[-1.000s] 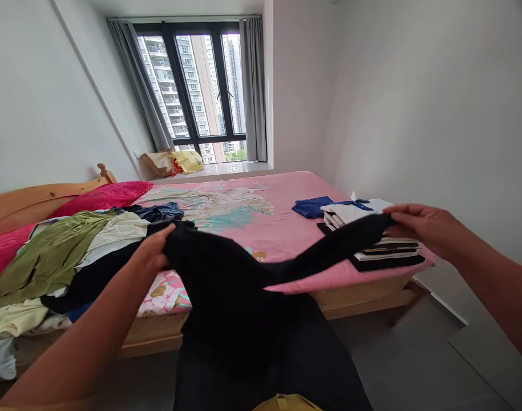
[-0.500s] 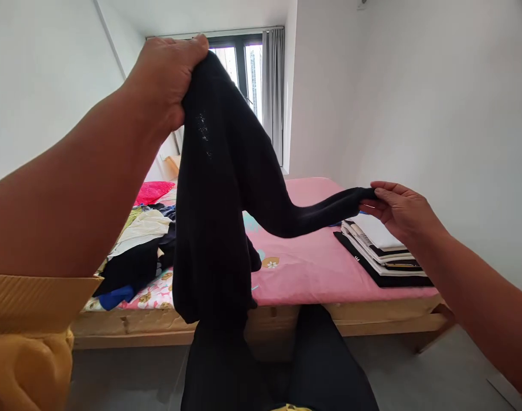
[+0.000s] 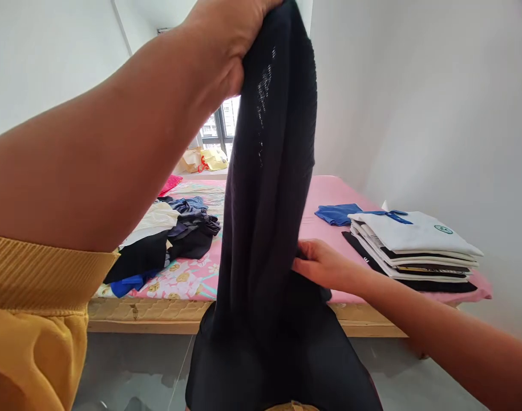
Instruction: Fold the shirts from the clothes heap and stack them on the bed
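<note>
A black knit garment (image 3: 269,182) hangs in long folds in front of me, with a small openwork patch near its top. My left hand (image 3: 239,37) is raised high and closed on the upper end; its fingertips run behind the cloth and out of the frame. Lower down, my right hand (image 3: 323,264) grips the garment's right side, thumb toward me and the other fingers partly hidden by fabric. The lower end merges with my dark trousers, so its hem is hard to make out.
A bed (image 3: 329,194) with a pink sheet stands ahead. Rumpled clothes (image 3: 158,228) lie on its left. On the right is a stack of folded shirts (image 3: 419,234) beside a folded blue cloth (image 3: 335,213). Bags (image 3: 213,160) sit by the window.
My right hand has come inward and down from the far right, bringing the stretched-out part back against the garment. My left hand has risen and moved right. The view has turned right.
</note>
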`<control>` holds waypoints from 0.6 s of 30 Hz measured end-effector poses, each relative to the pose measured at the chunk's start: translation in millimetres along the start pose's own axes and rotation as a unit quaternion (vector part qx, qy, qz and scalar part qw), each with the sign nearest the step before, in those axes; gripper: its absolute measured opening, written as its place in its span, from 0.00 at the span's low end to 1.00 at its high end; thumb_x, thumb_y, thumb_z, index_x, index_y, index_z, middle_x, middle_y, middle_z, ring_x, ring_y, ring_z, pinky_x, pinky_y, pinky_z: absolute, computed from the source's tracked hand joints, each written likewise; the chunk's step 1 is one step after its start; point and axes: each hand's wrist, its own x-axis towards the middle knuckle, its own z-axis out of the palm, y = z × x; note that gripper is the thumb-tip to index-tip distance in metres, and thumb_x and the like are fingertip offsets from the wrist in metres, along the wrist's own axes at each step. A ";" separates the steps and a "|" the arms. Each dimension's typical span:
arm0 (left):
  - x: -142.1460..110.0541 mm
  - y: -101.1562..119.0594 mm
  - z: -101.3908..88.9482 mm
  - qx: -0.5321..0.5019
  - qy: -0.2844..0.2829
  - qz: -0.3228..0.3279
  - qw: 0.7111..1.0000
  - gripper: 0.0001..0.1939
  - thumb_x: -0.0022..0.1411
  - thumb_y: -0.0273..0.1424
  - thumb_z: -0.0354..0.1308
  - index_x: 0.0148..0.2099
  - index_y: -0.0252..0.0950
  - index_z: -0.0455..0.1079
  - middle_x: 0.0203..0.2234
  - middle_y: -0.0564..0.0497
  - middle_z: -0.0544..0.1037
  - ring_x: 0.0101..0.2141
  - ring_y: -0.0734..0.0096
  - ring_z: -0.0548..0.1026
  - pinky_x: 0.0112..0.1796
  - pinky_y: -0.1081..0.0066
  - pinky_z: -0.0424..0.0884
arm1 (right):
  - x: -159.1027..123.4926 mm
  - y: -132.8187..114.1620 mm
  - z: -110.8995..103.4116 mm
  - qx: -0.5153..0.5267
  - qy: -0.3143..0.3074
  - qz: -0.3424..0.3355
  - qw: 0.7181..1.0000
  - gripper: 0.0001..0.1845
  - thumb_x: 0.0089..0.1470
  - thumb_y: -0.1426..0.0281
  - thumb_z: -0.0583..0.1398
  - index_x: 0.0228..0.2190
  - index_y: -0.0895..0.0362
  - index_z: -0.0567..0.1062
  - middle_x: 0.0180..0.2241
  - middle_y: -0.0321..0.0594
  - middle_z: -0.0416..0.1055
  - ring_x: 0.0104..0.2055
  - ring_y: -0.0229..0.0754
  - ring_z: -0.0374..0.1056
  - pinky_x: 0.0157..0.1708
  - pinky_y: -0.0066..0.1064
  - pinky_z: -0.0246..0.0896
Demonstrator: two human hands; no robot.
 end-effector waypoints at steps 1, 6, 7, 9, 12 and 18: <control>2.5 -9.1 -7.0 0.070 -0.026 0.092 0.993 0.17 0.55 0.27 0.53 0.19 0.33 0.49 0.16 0.60 0.57 0.39 0.64 0.75 0.39 0.62 0.69 | 0.5 2.4 -4.8 0.006 0.001 0.011 1.000 0.12 0.50 0.68 0.58 0.37 0.55 0.76 0.37 0.36 0.75 0.41 0.45 0.70 0.37 0.32 0.68; 18.2 -86.3 -69.6 0.401 -0.008 0.195 0.895 0.22 0.57 0.32 0.49 0.16 0.36 0.45 0.19 0.54 0.54 0.42 0.55 0.71 0.51 0.50 0.60 | 2.4 12.7 -54.0 0.092 0.086 0.066 0.990 0.12 0.47 0.67 0.59 0.35 0.57 0.77 0.31 0.36 0.75 0.35 0.42 0.71 0.33 0.28 0.67; 20.7 -104.0 -82.6 0.414 0.001 0.161 0.896 0.22 0.58 0.33 0.49 0.15 0.37 0.45 0.19 0.53 0.57 0.43 0.55 0.70 0.52 0.48 0.58 | 5.3 14.7 -64.0 0.098 0.105 0.076 0.987 0.12 0.47 0.66 0.60 0.34 0.57 0.77 0.30 0.37 0.75 0.33 0.41 0.71 0.30 0.27 0.66; 25.4 -133.7 -103.4 0.418 0.009 0.086 0.904 0.22 0.60 0.34 0.50 0.16 0.36 0.49 0.21 0.51 0.62 0.44 0.56 0.68 0.53 0.48 0.55 | 18.5 17.4 -82.3 0.085 0.129 0.086 0.984 0.11 0.46 0.66 0.60 0.33 0.58 0.76 0.28 0.37 0.75 0.29 0.39 0.70 0.26 0.26 0.64; 38.2 -151.1 -119.8 0.397 0.007 0.011 0.918 0.20 0.59 0.37 0.55 0.20 0.33 0.57 0.24 0.50 0.68 0.44 0.61 0.65 0.55 0.54 0.53 | 57.4 10.5 -108.4 -0.001 0.154 0.069 0.986 0.07 0.45 0.70 0.59 0.29 0.58 0.76 0.25 0.35 0.73 0.26 0.38 0.67 0.24 0.26 0.61; 92.3 -95.5 -132.4 0.324 0.208 0.138 0.913 0.19 0.63 0.41 0.50 0.34 0.26 0.65 0.35 0.52 0.70 0.47 0.69 0.64 0.57 0.69 0.52 | 109.0 -41.1 -152.2 -0.256 0.434 -0.151 0.850 0.06 0.51 0.73 0.54 0.29 0.58 0.72 0.25 0.33 0.67 0.28 0.34 0.59 0.30 0.26 0.56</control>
